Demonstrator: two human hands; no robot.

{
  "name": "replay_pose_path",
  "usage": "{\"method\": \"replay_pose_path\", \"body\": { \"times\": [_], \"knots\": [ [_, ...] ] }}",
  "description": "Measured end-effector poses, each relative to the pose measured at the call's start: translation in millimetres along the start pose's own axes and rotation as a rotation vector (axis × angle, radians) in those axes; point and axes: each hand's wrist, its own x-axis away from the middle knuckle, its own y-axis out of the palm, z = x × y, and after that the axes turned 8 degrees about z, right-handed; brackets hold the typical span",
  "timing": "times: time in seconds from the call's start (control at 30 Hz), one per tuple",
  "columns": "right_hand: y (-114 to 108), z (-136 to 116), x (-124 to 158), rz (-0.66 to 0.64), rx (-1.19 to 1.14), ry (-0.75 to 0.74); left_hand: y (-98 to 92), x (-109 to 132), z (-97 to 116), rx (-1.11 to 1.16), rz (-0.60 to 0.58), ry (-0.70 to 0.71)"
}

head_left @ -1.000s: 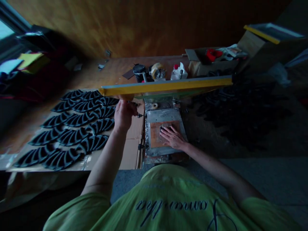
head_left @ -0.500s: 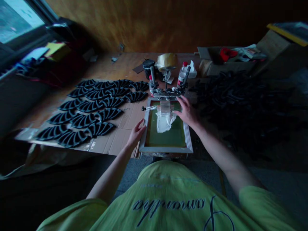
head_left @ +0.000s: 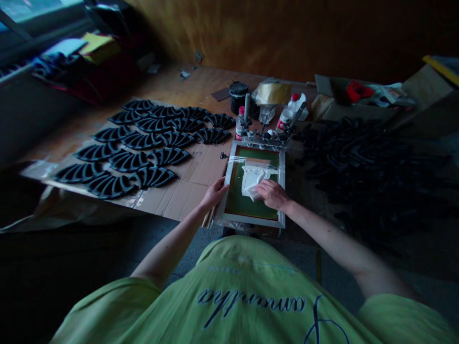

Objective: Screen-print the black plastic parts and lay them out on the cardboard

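Observation:
A screen-printing frame (head_left: pixel 281 186) with a green mesh lies before me under a metal clamp bar (head_left: pixel 263 141). My left hand (head_left: pixel 214 192) grips the frame's left side, fingers curled at the edge. Over the mesh, my right hand (head_left: pixel 273 193) is closed on the lower right part of a crumpled white cloth or film (head_left: pixel 250 179); which of the two I cannot tell. A squeegee-like strip with a wooden-coloured edge (head_left: pixel 257 163) lies at the top of that white piece. Clear tape or film stretches from it to a small black knob (head_left: pixel 224 155) at the left.
Rows of black ribbed, wing-shaped parts (head_left: pixel 136 148) lie on cardboard (head_left: pixel 175 193) to the left. A dark heap of similar-coloured parts (head_left: pixel 358 162) fills the right. Behind the clamp stand bottles (head_left: pixel 240 124), a black tub (head_left: pixel 238 95) and a tape roll (head_left: pixel 273 91). An open carton (head_left: pixel 344 105) sits at the back right.
My right hand has come down from the clamp bar onto the white piece and closed on it. My left hand has moved onto the frame's edge. The camera view has shifted.

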Motion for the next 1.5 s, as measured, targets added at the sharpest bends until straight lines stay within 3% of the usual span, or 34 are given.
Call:
{"method": "replay_pose_path", "body": {
  "times": [0.07, 0.23, 0.37, 0.47, 0.57, 0.67, 0.8, 0.9, 1.0, 1.07, 1.13, 1.2, 1.27, 1.33, 1.4, 1.5],
  "knots": [
    [-3, 3, 1, -0.018, -0.03, -0.057, -0.2, 0, 1, 0.019, -0.032, 0.001],
    [4, 2, -6, 0.148, 0.064, 0.097, 0.6, -1, -1, 0.063, -0.038, -0.014],
    [14, -9, 5, 0.126, 0.025, 0.03, 1.1, -1, -4, 0.106, -0.087, -0.014],
    [7, -6, -7, 0.179, -0.04, 0.131, -1.0, 1, 2, 0.102, -0.093, -0.025],
    [-12, 12, -41, 0.301, -0.06, 0.331, -7.7, 9, 21, 0.129, -0.123, -0.06],
    [-39, 47, -59, 0.401, -0.047, 0.469, -17.6, 18, 51, 0.173, -0.14, -0.065],
    [-66, 102, -27, 0.57, -0.034, 0.713, -26.1, 21, 98, 0.247, -0.075, 0.125],
    [-47, 109, 9, 0.532, -0.038, 0.839, -23.6, 9, 139, 0.331, 0.005, 0.349],
    [1, 74, 24, 0.379, -0.092, 0.727, -17.1, -14, 178, 0.405, 0.015, 0.425],
    [30, 45, 21, 0.244, -0.075, 0.624, -12.2, -27, 192, 0.441, 0.024, 0.415],
    [45, 24, 13, 0.119, -0.036, 0.598, -5.9, -28, 189, 0.477, 0.06, 0.391],
    [47, 11, 4, 0.041, -0.053, 0.682, 4.0, -14, 166, 0.477, 0.044, 0.289],
    [43, -3, -5, 0.047, -0.115, 0.777, 18.4, 13, 131, 0.404, -0.105, 0.064],
    [42, -24, -11, 0.147, -0.173, 0.777, 34.9, 43, 95, 0.258, -0.373, -0.248],
    [46, -47, -14, 0.235, -0.24, 0.608, 47.3, 64, 68, 0.327, -0.413, -0.371],
    [51, -47, -5, 0.227, -0.327, 0.282, 42.2, 58, 46, 0.39, -0.232, -0.393]
  ]
}}
